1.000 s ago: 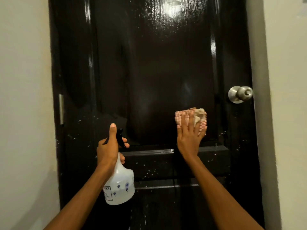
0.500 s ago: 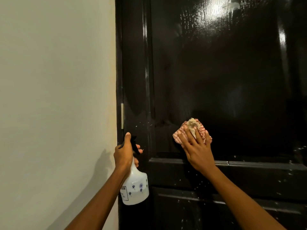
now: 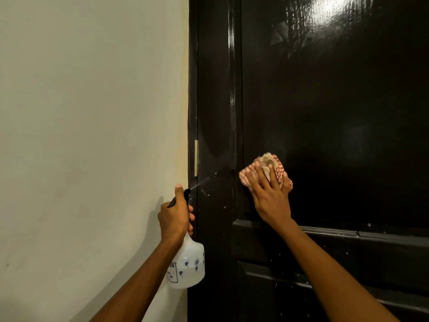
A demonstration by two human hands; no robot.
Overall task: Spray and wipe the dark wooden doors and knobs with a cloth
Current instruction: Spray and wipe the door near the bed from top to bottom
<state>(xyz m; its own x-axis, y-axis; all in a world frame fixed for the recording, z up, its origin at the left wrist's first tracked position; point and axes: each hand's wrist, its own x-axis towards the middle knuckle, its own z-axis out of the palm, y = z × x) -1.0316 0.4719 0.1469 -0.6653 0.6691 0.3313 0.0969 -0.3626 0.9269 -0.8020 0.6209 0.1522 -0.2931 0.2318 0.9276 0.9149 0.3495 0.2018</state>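
While the dark wooden door (image 3: 325, 112) takes a fine spray near its hinge edge, the left hand (image 3: 174, 217) squeezes the spray bottle (image 3: 188, 266) and the right hand (image 3: 270, 198) presses the cloth (image 3: 267, 169) flat, so overspray could mark the wall (image 3: 92, 135).

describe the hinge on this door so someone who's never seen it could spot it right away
Find the pale wall on the left and follow it right to the edge of the glossy dark door. In that seam, just above the spray bottle in the left hand, sits the hinge: a slim, upright, light metal strip, the only pale thing on the dark wood.
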